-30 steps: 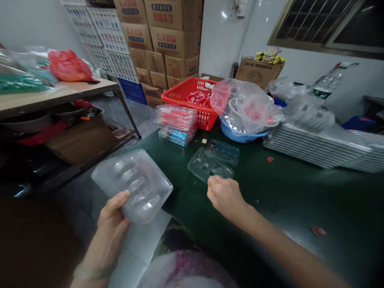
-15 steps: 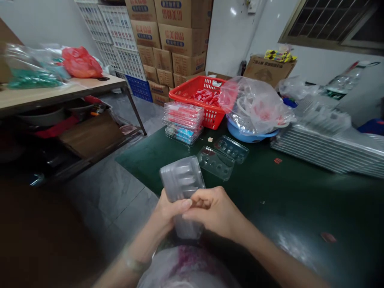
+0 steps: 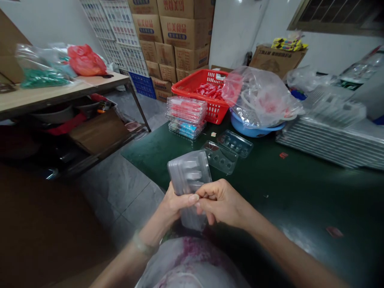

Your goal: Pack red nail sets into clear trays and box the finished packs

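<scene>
My left hand grips a stack of clear plastic blister trays, held upright over the near edge of the green table. My right hand pinches the stack's front edge, fingertips meeting my left thumb. Beyond the stack, an open clear blister tray lies flat on the table. Farther back sits a pile of filled blister packs with red and blue contents.
A red basket of red pieces stands at the table's far side, beside a blue basin under a plastic bag. Stacked clear trays fill the right. Cardboard boxes line the wall. A wooden bench with bags stands left.
My left hand brought the tray stack from the left to the middle in front of me. My right hand left the table's tray and now pinches the stack's edge.
</scene>
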`<state>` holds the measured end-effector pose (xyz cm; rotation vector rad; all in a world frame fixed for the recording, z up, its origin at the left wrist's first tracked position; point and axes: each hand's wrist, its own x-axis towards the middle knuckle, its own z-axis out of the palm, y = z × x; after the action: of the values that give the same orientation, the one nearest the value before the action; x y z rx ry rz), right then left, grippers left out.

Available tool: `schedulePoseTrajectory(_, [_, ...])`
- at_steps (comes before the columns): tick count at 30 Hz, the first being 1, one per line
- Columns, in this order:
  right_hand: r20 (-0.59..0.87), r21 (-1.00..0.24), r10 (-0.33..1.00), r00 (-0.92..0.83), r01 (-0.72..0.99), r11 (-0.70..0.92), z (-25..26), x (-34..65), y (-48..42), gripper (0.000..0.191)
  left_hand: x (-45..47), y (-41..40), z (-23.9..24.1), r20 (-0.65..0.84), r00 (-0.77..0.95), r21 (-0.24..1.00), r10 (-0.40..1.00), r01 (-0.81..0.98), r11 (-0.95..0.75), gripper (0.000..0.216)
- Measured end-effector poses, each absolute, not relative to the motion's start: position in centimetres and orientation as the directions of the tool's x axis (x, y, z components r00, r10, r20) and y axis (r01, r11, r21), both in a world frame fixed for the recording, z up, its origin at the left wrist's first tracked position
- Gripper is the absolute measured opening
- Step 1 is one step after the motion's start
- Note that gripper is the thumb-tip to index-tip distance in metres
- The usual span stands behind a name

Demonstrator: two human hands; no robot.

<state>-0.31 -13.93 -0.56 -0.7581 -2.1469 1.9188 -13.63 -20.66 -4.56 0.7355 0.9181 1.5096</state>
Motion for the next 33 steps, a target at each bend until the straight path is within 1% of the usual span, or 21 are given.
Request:
schedulePoseTrajectory(4, [-0.002, -0.907, 0.642, -0.767, 0.272, 0.322, -0.8, -0.8, -15.2, 0.015, -13.5, -20.5, -4.6, -0.055, -0.273, 0.876, 0.96, -0.475, -0.085, 0.034])
schedulePoseTrajectory(7, [0.081, -0.866, 0.669, -0.738, 0.28, 0.414, -0.3, -0.8, -15.6, 0.015, -13.9, -20.7, -4.9, -0.065, -0.234, 0.863, 0.97, -0.501, -0.063, 0.038])
schedulePoseTrajectory(9, [0.094, -0.873, 0.678, -0.729, 0.267, 0.408, 0.7, -0.5, -15.3, 0.014, -14.8, -21.2, -5.3, -0.16, -0.259, 0.818, 0.953, -0.575, -0.019, 0.037])
schedulePoseTrajectory(11, [0.093, -0.875, 0.708, -0.7, 0.282, 0.395, 2.1, 0.2, -14.8, 0.012, -16.5, -22.2, -5.6, -0.293, -0.32, 0.757, 0.901, -0.653, 0.014, 0.03])
schedulePoseTrajectory(13, [0.14, -0.828, 0.734, -0.665, 0.327, 0.455, 2.9, 0.7, -14.3, 0.012, -18.9, -23.5, -5.6, -0.368, -0.41, 0.727, 0.835, -0.687, -0.017, 0.021])
schedulePoseTrajectory(14, [0.181, -0.777, 0.726, -0.663, 0.356, 0.519, 2.9, 0.7, -14.1, 0.012, -20.2, -24.1, -5.4, -0.369, -0.468, 0.73, 0.803, -0.681, -0.062, 0.02])
schedulePoseTrajectory(15, [0.217, -0.705, 0.698, -0.683, 0.385, 0.596, 2.6, 0.5, -14.1, 0.012, -21.5, -24.8, -5.1, -0.35, -0.584, 0.743, 0.732, -0.649, -0.162, 0.02])
schedulePoseTrajectory(16, [0.229, -0.618, 0.655, -0.72, 0.413, 0.67, 1.9, 0.1, -14.1, 0.01, -22.8, -25.4, -4.7, -0.318, -0.685, 0.758, 0.655, -0.599, -0.259, 0.02])
schedulePoseTrajectory(17, [0.207, -0.521, 0.608, -0.767, 0.439, 0.732, 1.0, -0.5, -14.1, 0.009, -24.0, -26.0, -4.2, -0.287, -0.747, 0.769, 0.6, -0.553, -0.32, 0.021])
schedulePoseTrajectory(18, [0.156, -0.425, 0.564, -0.811, 0.46, 0.779, -0.2, -1.3, -14.1, 0.008, -25.0, -26.6, -3.7, -0.248, -0.792, 0.783, 0.558, -0.503, -0.367, 0.021])
schedulePoseTrajectory(20, [0.018, -0.265, 0.506, -0.862, 0.484, 0.834, -2.5, -2.8, -13.9, 0.009, -26.3, -27.8, -3.0, -0.176, -0.835, 0.814, 0.522, -0.421, -0.399, 0.022])
schedulePoseTrajectory(21, [-0.041, -0.214, 0.492, -0.869, 0.489, 0.846, -3.4, -3.4, -13.7, 0.01, -26.6, -28.2, -2.9, -0.147, -0.845, 0.83, 0.514, -0.388, -0.4, 0.022])
schedulePoseTrajectory(22, [-0.078, -0.188, 0.491, -0.868, 0.496, 0.848, -4.0, -3.8, -13.5, 0.011, -26.6, -28.5, -2.9, -0.127, -0.849, 0.846, 0.513, -0.362, -0.39, 0.022])
schedulePoseTrajectory(23, [-0.081, -0.192, 0.504, -0.86, 0.509, 0.839, -4.3, -4.1, -13.3, 0.012, -26.3, -28.7, -3.1, -0.123, -0.845, 0.861, 0.521, -0.352, -0.368, 0.024])
schedulePoseTrajectory(24, [-0.047, -0.23, 0.53, -0.847, 0.525, 0.819, -4.3, -4.2, -13.3, 0.014, -25.7, -28.7, -3.3, -0.136, -0.828, 0.871, 0.544, -0.362, -0.333, 0.027])
schedulePoseTrajectory(25, [0.015, -0.306, 0.563, -0.826, 0.532, 0.789, -4.0, -4.1, -13.4, 0.016, -24.8, -28.4, -3.5, -0.156, -0.803, 0.875, 0.576, -0.382, -0.296, 0.03])
schedulePoseTrajectory(27, [0.143, -0.545, 0.627, -0.766, 0.468, 0.696, -2.8, -3.6, -14.1, 0.02, -22.3, -27.3, -3.6, -0.196, -0.729, 0.875, 0.656, -0.432, -0.22, 0.038])
schedulePoseTrajectory(28, [0.166, -0.669, 0.647, -0.744, 0.397, 0.628, -2.1, -3.2, -14.7, 0.022, -20.8, -26.5, -3.6, -0.192, -0.689, 0.873, 0.699, -0.446, -0.199, 0.04])
schedulePoseTrajectory(30, [0.12, -0.857, 0.644, -0.756, 0.249, 0.452, -0.9, -2.6, -15.9, 0.024, -18.2, -24.7, -3.2, -0.139, -0.564, 0.88, 0.814, -0.447, -0.159, 0.044])
schedulePoseTrajectory(31, [0.068, -0.913, 0.633, -0.772, 0.207, 0.351, -0.6, -2.3, -16.4, 0.024, -17.0, -23.8, -3.0, -0.098, -0.486, 0.882, 0.869, -0.447, -0.15, 0.048])
schedulePoseTrajectory(33, [-0.049, -0.97, 0.617, -0.785, 0.184, 0.157, -0.3, -1.7, -16.7, 0.021, -15.5, -22.3, -2.7, -0.024, -0.348, 0.887, 0.937, -0.439, -0.14, 0.048])
